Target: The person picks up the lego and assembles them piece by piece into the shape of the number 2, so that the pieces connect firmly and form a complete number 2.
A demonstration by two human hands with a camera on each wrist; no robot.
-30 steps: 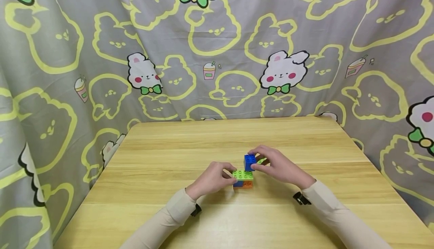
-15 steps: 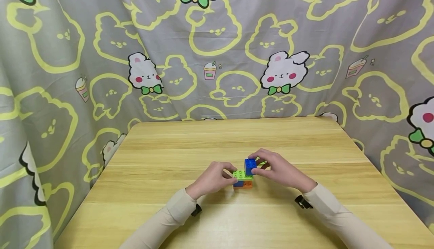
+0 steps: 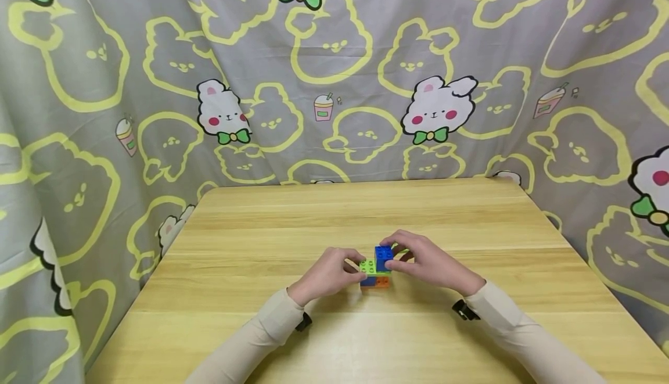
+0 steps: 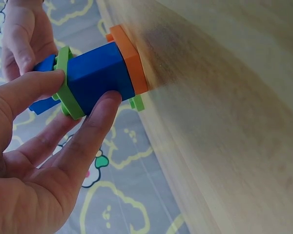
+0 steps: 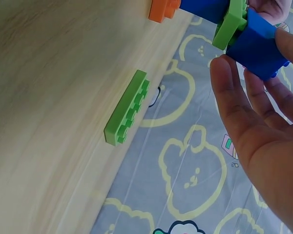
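Observation:
A small stack stands on the table in the head view. At its bottom lies an orange brick (image 3: 383,282), with a blue brick (image 4: 97,75) on its left part and a flat green brick (image 3: 367,266) across the top. My left hand (image 3: 328,275) holds the stack's left end, fingers on the green and lower blue bricks. A second blue brick (image 3: 384,258), pinched by my right hand (image 3: 430,261), sits over the green brick's right end. In the right wrist view, green studs show beside it; whether it is fully seated I cannot tell.
A loose green brick (image 5: 128,108) lies on the wooden table (image 3: 292,215), beyond the stack and mostly hidden by my right hand in the head view. A patterned grey curtain (image 3: 334,134) hangs behind and at both sides of the table.
My right hand has lowered the upper blue brick onto the green brick's right end and shifted it slightly left. My left hand keeps its hold on the stack.

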